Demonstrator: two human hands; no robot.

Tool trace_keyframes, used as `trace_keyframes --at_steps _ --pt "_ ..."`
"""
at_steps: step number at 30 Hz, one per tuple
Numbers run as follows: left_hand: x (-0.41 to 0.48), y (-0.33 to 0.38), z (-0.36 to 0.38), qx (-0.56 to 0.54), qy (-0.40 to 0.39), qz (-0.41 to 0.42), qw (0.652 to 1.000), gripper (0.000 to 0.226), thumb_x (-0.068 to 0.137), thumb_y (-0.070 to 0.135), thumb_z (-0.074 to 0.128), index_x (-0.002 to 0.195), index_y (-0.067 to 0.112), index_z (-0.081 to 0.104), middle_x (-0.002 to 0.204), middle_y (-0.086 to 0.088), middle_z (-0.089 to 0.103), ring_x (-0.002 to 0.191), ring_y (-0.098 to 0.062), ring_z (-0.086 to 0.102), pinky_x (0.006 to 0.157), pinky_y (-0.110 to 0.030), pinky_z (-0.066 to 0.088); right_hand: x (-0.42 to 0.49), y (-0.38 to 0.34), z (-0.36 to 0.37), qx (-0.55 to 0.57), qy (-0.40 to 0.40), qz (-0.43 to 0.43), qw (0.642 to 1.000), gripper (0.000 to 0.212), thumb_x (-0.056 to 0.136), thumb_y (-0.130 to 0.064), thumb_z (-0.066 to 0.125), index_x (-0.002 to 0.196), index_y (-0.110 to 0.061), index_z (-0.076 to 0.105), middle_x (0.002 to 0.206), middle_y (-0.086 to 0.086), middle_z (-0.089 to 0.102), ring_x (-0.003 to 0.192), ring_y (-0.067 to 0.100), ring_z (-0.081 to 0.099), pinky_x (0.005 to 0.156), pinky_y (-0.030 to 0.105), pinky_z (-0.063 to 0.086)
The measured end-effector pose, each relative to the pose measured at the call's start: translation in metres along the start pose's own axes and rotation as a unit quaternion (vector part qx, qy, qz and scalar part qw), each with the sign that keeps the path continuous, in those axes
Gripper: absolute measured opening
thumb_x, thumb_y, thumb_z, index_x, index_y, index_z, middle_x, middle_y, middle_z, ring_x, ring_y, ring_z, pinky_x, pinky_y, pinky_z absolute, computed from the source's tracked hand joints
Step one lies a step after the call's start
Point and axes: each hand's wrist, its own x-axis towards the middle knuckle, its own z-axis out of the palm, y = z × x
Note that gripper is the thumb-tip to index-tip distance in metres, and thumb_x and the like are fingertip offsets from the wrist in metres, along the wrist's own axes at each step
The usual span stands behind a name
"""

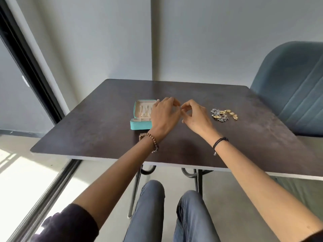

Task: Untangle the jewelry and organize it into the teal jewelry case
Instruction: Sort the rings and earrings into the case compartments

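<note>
Leftmost, teal jewelry case [139,119] lies open on the dark bench [87,133]: pale lining, small pieces inside, too small to tell apart. Left hand [164,114] hovers over the case's right edge, fingers curled toward the right hand; can't tell if it holds anything. Right hand [194,114] just beside it, thumb and forefinger pinched, contents too fine to see. Tangled jewelry pile [224,115], gold and silver-grey, lies near the right hand's right side, not touching.

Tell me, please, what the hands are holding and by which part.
It cannot be told. The left hand and the right hand bring curled fingertips together as if pinching, but nothing shows between them.
</note>
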Motion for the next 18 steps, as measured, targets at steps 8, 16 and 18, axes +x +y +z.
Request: trace_keyframes --at_steps 8,16,18 --pt "0.009 0.045 0.063 -0.048 -0.098 -0.004 0.994 0.023 0.090 0.022 0.051 0.101 0.022 0.071 0.114 0.003 0.068 0.108 -0.023 0.063 0.088 -0.037 0.050 0.001 0.053 -0.053 -0.049 0.043 0.046 0.997 0.018 0.092 -0.024 0.064 0.107 -0.014 0.065 0.098 -0.006 0.068 0.088 0.014 0.064 0.064 0.013 0.038" --pt "0.017 0.078 0.131 -0.022 -0.186 0.045 0.981 0.031 0.095 0.027 0.054 0.121 0.015 0.067 0.127 -0.004 0.066 0.117 -0.029 0.060 0.094 -0.041 0.048 0.006 0.125 -0.092 -0.098 0.098 0.117 0.983 0.011 0.085 -0.016 0.073 0.094 -0.016 0.067 0.101 0.005 0.070 0.092 0.021 0.067 0.088 0.033 0.053" --pt "0.020 0.080 0.144 0.002 -0.203 0.078 0.976 0.036 0.095 0.025 0.053 0.128 0.018 0.064 0.132 -0.003 0.063 0.123 -0.029 0.057 0.099 -0.043 0.046 0.007 0.141 -0.096 -0.122 0.099 0.126 0.980 0.014 0.086 -0.019 0.073 0.099 -0.014 0.069 0.107 0.011 0.066 0.103 0.029 0.064 0.095 0.034 0.048"
